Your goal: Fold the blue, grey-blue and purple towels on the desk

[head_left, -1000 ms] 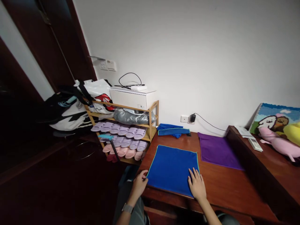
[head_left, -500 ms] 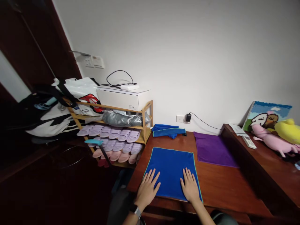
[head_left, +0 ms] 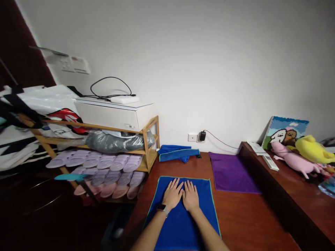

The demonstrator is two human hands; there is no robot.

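A blue towel (head_left: 180,223) with a green edge lies flat on the dark wooden table (head_left: 243,216) in front of me. My left hand (head_left: 172,194) and my right hand (head_left: 191,196) rest side by side, palms down and fingers spread, on the towel's far half. Neither hand holds anything. A watch sits on my left wrist. A purple cloth (head_left: 231,172) lies flat to the right of the towel. A folded blue cloth (head_left: 177,153) lies at the table's back edge by the wall.
A wooden shoe rack (head_left: 123,153) with several slippers, a grey bundle and a white box stands to the left. A raised ledge (head_left: 288,188) on the right carries plush toys, a picture and a remote. A charger plugs into the wall socket (head_left: 202,136).
Both hands slid from the towel's near corners toward its far middle and now lie together. The view moved closer and to the right.
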